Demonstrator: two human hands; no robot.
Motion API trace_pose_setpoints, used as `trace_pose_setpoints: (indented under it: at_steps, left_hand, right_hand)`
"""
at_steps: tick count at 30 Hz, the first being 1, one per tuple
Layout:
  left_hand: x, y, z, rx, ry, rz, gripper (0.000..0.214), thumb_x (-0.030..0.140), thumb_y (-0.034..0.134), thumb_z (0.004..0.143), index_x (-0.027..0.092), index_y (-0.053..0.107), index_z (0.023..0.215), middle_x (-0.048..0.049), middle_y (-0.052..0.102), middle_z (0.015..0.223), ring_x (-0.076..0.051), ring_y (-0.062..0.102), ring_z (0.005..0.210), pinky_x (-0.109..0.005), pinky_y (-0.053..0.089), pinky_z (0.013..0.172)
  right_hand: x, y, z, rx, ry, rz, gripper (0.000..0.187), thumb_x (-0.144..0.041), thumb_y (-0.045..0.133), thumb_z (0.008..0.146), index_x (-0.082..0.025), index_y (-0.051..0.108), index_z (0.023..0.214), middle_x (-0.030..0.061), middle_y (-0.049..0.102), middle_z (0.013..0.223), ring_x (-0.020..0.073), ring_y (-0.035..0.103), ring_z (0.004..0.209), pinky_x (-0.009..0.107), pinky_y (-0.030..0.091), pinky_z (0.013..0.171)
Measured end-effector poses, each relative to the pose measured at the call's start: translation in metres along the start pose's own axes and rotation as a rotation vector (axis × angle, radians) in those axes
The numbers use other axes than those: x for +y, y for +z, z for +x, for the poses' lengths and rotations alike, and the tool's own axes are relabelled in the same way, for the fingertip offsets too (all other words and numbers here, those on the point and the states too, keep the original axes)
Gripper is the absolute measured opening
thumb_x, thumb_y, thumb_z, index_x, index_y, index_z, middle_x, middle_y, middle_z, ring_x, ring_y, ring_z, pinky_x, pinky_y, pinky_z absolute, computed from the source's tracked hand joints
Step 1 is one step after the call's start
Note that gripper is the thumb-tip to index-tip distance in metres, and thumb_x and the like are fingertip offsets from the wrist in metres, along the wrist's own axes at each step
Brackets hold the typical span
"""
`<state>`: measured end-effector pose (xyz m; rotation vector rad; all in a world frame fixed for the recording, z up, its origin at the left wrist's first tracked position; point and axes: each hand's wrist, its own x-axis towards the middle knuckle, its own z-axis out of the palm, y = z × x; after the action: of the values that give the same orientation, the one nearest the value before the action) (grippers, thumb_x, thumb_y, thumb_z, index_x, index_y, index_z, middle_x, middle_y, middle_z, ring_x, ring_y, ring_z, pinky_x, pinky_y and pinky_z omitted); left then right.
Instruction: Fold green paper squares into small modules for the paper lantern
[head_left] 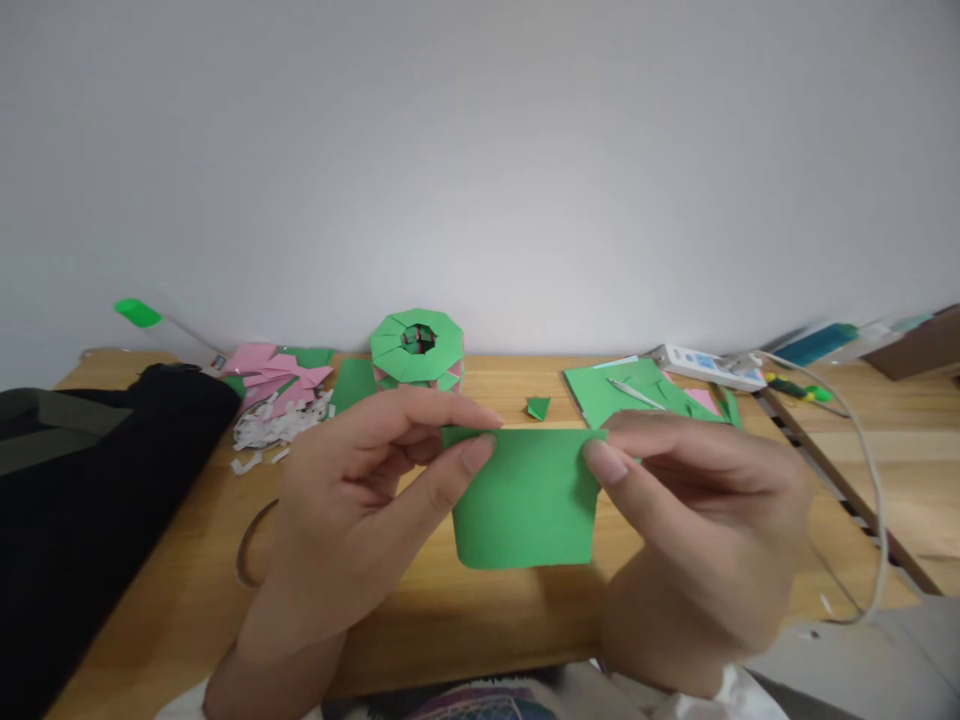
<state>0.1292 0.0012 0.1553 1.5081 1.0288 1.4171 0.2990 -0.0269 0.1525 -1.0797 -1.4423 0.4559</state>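
A small sheet of green paper (pixel 529 500) hangs in front of me above the table, its top edge roughly level and its lower left corner rounded in a bend. My left hand (pixel 375 500) pinches the upper left corner between thumb and forefinger. At the upper right corner, my right hand (pixel 697 520) grips it the same way. Behind the sheet lies a small folded green paper piece (pixel 538 407). Farther back on the left stands a ring-shaped folded-paper model (pixel 418 348) with a green top and pink parts below.
Pink paper pieces (pixel 274 375) and white scraps (pixel 281 420) lie at the left beside a black bag (pixel 97 480). Green sheets (pixel 611 385) with a white pen (pixel 636 393) lie at the right, near a power strip (pixel 709 367) and its cable (pixel 874 480). A wall rises behind the wooden table (pixel 180 560).
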Motion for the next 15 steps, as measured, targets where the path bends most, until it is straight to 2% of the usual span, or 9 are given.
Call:
trace_pose_setpoints:
  at_steps: [6, 15]
  left_hand:
    - [0.0004, 0.0024, -0.0017, 0.037, -0.01, -0.007, 0.022, 0.004, 0.069, 0.076, 0.025, 0.073, 0.081, 0.0077, 0.075, 0.079, -0.007, 0.07, 0.07, -0.011, 0.056, 0.062]
    - [-0.0016, 0.0026, 0.0027, 0.065, -0.036, -0.175, 0.027, -0.002, 0.07, 0.071, 0.024, 0.074, 0.077, 0.0066, 0.075, 0.072, -0.009, 0.071, 0.065, -0.012, 0.058, 0.061]
  right_hand:
    - [0.0026, 0.0005, -0.0006, 0.013, -0.001, -0.032, 0.016, -0.011, 0.07, 0.078, -0.025, 0.071, 0.071, -0.0054, 0.059, 0.055, 0.0087, 0.053, 0.05, 0.021, 0.045, 0.048]
    - [0.0029, 0.0013, -0.0005, 0.037, -0.02, -0.033, 0.015, -0.011, 0.069, 0.079, -0.024, 0.072, 0.072, -0.0057, 0.06, 0.055, 0.0084, 0.052, 0.05, 0.023, 0.043, 0.047]
